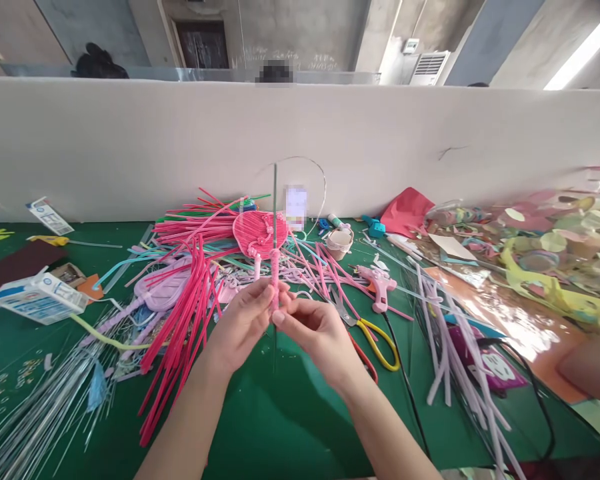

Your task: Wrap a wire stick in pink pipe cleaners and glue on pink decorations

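Note:
A thin, dark rod (275, 193) stands upright in front of me, with a pink pipe cleaner (275, 267) coiled around its middle part. My left hand (245, 320) pinches the coil from the left, its fingers closed. Just below, my right hand (320, 333) is closed with thumb and fingers on the same wrapped part. The rod's lower end is blurred beneath my hands. Behind the rod lies a round red panel (247, 233) of pipe cleaners. A bundle of red pipe cleaners (180, 333) lies left of my left hand.
Yellow-and-red-handled scissors (380, 343) and a pink glue gun (380, 283) with a black cord lie to the right. Purple pipe cleaners (440, 340), a paper cup (339, 243) and a milk carton (40, 299) share the green table (280, 427). A white partition (130, 147) stands behind. Someone's arm (590, 363) shows at right.

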Demonstrator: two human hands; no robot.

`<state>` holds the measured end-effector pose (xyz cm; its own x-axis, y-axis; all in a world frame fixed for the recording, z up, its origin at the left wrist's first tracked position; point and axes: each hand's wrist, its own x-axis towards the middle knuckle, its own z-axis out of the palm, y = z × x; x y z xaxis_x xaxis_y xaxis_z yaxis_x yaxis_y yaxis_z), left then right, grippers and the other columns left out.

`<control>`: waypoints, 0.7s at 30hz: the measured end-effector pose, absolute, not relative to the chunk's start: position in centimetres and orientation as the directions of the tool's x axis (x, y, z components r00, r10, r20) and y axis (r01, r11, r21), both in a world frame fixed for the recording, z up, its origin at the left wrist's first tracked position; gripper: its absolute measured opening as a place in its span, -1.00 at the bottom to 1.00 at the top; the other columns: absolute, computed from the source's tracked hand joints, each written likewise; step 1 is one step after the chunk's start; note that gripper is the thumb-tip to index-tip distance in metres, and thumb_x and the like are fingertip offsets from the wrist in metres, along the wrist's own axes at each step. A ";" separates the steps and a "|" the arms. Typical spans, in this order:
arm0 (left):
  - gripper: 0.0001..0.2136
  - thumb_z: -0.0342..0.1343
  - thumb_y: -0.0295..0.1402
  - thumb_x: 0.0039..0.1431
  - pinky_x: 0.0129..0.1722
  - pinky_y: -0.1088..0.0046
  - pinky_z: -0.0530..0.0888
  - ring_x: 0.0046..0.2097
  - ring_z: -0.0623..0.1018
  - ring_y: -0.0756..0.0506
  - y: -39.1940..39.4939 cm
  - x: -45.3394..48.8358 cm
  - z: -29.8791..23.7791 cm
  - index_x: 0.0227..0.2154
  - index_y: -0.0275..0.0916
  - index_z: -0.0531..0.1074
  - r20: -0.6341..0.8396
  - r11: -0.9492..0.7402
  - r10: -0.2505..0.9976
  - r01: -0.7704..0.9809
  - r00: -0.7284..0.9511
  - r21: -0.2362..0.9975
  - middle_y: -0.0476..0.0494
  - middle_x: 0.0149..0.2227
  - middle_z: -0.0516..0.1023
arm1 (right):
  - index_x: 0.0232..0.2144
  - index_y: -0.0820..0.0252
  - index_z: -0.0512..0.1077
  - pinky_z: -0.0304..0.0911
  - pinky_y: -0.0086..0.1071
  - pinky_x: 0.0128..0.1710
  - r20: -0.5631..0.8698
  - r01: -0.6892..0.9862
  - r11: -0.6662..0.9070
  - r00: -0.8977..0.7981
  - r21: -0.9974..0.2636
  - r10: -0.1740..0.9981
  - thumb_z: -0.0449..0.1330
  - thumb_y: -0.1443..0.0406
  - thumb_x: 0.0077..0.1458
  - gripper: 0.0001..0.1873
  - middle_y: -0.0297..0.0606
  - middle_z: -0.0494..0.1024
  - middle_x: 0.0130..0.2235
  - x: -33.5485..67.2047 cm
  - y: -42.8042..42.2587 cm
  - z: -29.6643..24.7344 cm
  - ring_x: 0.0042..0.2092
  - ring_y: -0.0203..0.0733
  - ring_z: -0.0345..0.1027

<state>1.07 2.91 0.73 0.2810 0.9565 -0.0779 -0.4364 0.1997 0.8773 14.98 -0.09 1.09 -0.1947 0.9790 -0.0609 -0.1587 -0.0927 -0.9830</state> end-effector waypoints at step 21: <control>-0.72 0.37 -0.10 -0.05 -0.12 0.36 0.46 -0.19 0.56 -0.15 2.6 0.6 1.1 -0.43 -0.22 0.57 -0.130 0.264 0.939 -0.423 0.319 0.867 -0.04 -0.47 0.50 | -0.47 0.24 0.52 0.07 -0.43 -0.46 0.026 -0.102 0.006 -0.195 -0.995 0.980 0.33 0.13 0.01 -0.73 -0.34 0.43 -0.48 14.5 -0.1 0.3 -0.47 -0.35 0.14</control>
